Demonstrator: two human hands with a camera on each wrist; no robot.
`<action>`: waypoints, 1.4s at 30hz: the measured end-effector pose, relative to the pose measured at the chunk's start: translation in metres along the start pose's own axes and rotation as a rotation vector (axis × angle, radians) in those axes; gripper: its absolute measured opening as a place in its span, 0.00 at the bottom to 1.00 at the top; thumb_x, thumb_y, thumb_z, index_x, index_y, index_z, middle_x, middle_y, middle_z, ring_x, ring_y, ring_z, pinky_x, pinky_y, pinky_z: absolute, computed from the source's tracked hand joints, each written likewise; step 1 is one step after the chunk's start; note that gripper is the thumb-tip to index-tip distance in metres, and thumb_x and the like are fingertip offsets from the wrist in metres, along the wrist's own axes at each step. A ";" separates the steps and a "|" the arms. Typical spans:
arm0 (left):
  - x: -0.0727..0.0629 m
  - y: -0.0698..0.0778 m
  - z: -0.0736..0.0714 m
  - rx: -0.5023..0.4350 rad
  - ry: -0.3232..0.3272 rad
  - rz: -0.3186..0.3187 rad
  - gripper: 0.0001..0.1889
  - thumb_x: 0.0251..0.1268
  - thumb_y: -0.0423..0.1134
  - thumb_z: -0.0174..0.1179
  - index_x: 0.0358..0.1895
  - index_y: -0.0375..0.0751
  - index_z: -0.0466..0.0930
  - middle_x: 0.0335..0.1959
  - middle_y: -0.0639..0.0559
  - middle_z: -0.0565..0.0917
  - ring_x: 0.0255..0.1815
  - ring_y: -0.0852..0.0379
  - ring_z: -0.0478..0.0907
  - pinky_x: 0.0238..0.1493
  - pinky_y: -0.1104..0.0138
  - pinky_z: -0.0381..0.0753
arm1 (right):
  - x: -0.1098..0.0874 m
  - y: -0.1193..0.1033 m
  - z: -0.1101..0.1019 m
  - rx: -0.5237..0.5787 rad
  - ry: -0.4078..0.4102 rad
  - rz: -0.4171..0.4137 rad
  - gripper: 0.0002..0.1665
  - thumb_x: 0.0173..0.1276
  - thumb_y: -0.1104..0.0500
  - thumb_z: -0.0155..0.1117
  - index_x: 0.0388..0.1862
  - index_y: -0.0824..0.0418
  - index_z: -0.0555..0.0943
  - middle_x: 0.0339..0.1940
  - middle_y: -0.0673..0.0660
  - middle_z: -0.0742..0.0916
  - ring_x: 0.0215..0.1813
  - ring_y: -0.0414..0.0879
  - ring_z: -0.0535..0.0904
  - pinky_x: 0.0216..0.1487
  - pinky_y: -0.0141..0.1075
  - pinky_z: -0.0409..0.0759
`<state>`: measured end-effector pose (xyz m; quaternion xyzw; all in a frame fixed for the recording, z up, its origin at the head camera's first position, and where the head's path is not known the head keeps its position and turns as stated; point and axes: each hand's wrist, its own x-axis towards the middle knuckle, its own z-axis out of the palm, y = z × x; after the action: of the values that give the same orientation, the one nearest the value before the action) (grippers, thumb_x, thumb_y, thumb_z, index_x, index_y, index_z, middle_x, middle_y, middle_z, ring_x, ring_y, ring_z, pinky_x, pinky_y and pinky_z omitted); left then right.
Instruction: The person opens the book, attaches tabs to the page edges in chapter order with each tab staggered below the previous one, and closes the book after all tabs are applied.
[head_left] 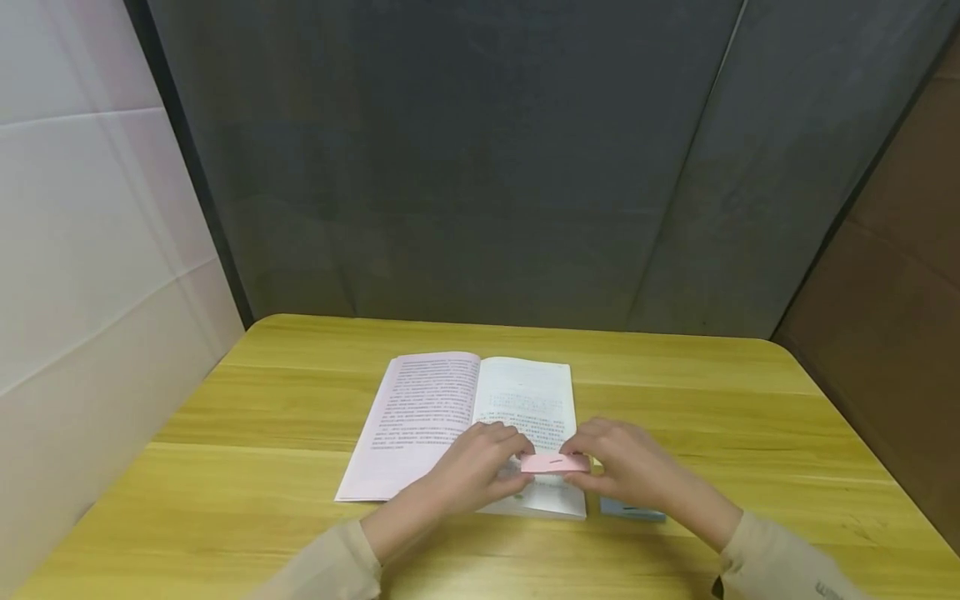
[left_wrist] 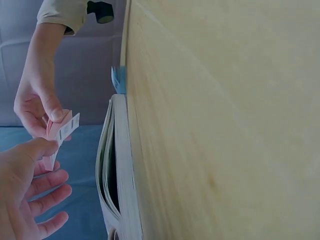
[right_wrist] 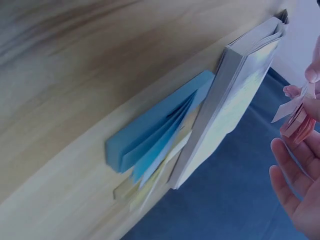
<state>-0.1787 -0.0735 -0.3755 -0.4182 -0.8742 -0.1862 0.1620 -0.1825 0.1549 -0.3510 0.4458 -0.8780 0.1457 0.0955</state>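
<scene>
Both hands are raised over an open book (head_left: pixel 431 400), pinching a small pink sticky note pad (head_left: pixel 555 463) by its ends. The left hand (head_left: pixel 483 462) has its left end between thumb and index finger; in the left wrist view the other fingers of that hand are spread apart. At the opposite end, the right hand (head_left: pixel 618 458) grips the pad between thumb and fingers. A pale printed flap (left_wrist: pixel 69 127) sticks out from the pad in the left wrist view. The book's lower right page is partly hidden behind the hands.
Right of the book lies a blue sticky note pad (right_wrist: pixel 150 125) with its sheets fanned up, and a yellow pad (right_wrist: pixel 127 192) sits beside it. The wooden table (head_left: pixel 247 467) has dark fabric behind it and panels at both sides.
</scene>
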 end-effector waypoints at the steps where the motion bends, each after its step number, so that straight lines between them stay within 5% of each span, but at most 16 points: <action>1: -0.001 0.000 -0.001 -0.007 0.006 -0.003 0.09 0.49 0.46 0.61 0.34 0.49 0.77 0.30 0.63 0.77 0.32 0.65 0.71 0.33 0.72 0.68 | 0.000 -0.001 0.000 -0.005 0.013 -0.010 0.12 0.51 0.51 0.67 0.33 0.55 0.81 0.30 0.43 0.79 0.32 0.36 0.72 0.31 0.30 0.72; 11: -0.010 0.003 -0.008 -0.040 0.046 -0.034 0.09 0.46 0.46 0.63 0.31 0.51 0.77 0.26 0.66 0.75 0.29 0.67 0.68 0.33 0.71 0.67 | -0.001 -0.008 -0.004 -0.056 0.126 -0.089 0.16 0.51 0.46 0.65 0.32 0.56 0.80 0.32 0.45 0.81 0.35 0.38 0.75 0.34 0.32 0.74; 31: -0.019 0.008 -0.009 -0.046 0.080 -0.038 0.08 0.45 0.46 0.63 0.30 0.52 0.76 0.25 0.66 0.74 0.28 0.68 0.68 0.35 0.70 0.66 | -0.001 -0.022 -0.012 -0.082 0.184 -0.125 0.13 0.56 0.46 0.61 0.27 0.54 0.79 0.30 0.43 0.80 0.33 0.37 0.74 0.29 0.29 0.73; 42: -0.018 0.010 -0.008 -0.055 0.075 -0.035 0.08 0.46 0.46 0.63 0.30 0.51 0.76 0.25 0.66 0.74 0.29 0.68 0.68 0.35 0.70 0.67 | 0.000 -0.027 -0.014 -0.098 0.185 -0.072 0.10 0.53 0.52 0.64 0.22 0.50 0.72 0.24 0.41 0.75 0.28 0.34 0.68 0.23 0.26 0.66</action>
<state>-0.1589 -0.0833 -0.3739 -0.4000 -0.8692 -0.2285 0.1798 -0.1605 0.1446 -0.3337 0.4566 -0.8548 0.1396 0.2032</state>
